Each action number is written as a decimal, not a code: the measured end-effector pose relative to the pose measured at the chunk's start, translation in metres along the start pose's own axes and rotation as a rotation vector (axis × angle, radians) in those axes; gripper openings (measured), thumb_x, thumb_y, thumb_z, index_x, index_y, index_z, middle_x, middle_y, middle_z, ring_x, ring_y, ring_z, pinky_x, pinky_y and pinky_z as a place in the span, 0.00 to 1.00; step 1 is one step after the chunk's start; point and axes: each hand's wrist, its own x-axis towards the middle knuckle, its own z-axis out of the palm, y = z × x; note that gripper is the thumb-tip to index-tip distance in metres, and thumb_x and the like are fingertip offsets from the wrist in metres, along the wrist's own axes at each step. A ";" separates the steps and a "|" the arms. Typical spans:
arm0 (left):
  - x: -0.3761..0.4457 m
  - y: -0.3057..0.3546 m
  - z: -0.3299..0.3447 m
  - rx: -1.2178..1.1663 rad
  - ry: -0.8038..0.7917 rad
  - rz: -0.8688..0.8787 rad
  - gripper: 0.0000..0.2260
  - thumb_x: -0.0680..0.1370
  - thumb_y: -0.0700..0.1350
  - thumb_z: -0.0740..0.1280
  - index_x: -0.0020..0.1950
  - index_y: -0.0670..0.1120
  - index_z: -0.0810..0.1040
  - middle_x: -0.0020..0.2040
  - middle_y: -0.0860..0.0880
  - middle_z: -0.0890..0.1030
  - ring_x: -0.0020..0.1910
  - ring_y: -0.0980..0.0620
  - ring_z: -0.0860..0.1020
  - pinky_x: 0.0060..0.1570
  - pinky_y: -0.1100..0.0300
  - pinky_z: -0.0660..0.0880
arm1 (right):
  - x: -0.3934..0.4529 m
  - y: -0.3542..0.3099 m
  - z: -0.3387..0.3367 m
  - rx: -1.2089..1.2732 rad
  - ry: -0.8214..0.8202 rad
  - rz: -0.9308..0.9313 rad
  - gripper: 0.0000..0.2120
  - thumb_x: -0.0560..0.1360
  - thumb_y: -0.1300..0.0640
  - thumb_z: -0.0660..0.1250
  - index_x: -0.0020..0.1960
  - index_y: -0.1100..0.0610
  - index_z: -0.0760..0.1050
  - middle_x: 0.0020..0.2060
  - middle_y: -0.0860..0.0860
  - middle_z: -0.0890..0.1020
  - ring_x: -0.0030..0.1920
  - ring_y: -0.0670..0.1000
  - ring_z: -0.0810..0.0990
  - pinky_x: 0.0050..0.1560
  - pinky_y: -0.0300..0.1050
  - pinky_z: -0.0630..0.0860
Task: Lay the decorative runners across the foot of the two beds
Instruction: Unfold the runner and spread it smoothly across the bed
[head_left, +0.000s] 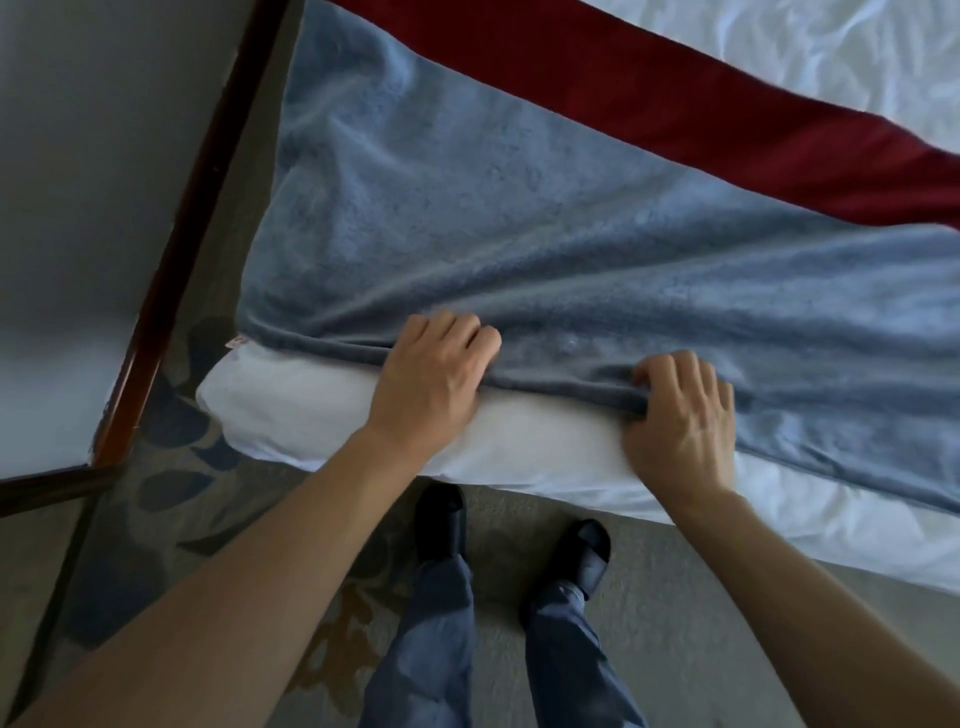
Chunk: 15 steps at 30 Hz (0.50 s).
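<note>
At the foot of the white bed (322, 410), both hands clutch the fleecy blue runner's (519, 223) near hem: left hand (434, 379) and right hand (685, 415) each have their grip clamped on it. Smooth red runner (675, 104) lies beyond; wooden frame (171, 260) crowds the left.

A thin strip of floor (249, 171) is left between the bed (311, 410) and the wood-edged wall (171, 260). More floor is seen by the feet (441, 514). The bed top is covered by the blue runner (519, 223).
</note>
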 end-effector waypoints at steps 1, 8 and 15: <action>0.001 0.007 0.002 -0.008 0.002 0.018 0.11 0.67 0.30 0.64 0.42 0.44 0.72 0.38 0.46 0.71 0.39 0.43 0.70 0.41 0.51 0.66 | -0.004 0.013 -0.003 -0.010 0.003 0.039 0.18 0.58 0.73 0.64 0.46 0.60 0.72 0.42 0.57 0.74 0.43 0.61 0.72 0.44 0.55 0.67; 0.028 0.094 0.033 -0.057 -0.039 0.135 0.12 0.68 0.29 0.63 0.46 0.43 0.74 0.39 0.47 0.73 0.38 0.45 0.71 0.41 0.52 0.66 | -0.042 0.093 -0.017 -0.025 -0.001 0.196 0.15 0.63 0.74 0.67 0.46 0.60 0.73 0.41 0.57 0.76 0.43 0.61 0.73 0.44 0.55 0.67; 0.053 0.183 0.063 -0.051 -0.124 0.208 0.12 0.70 0.29 0.63 0.47 0.44 0.75 0.40 0.48 0.74 0.38 0.46 0.71 0.41 0.52 0.68 | -0.066 0.152 -0.018 0.028 0.050 0.111 0.13 0.63 0.71 0.70 0.43 0.58 0.76 0.39 0.54 0.78 0.41 0.60 0.75 0.43 0.53 0.68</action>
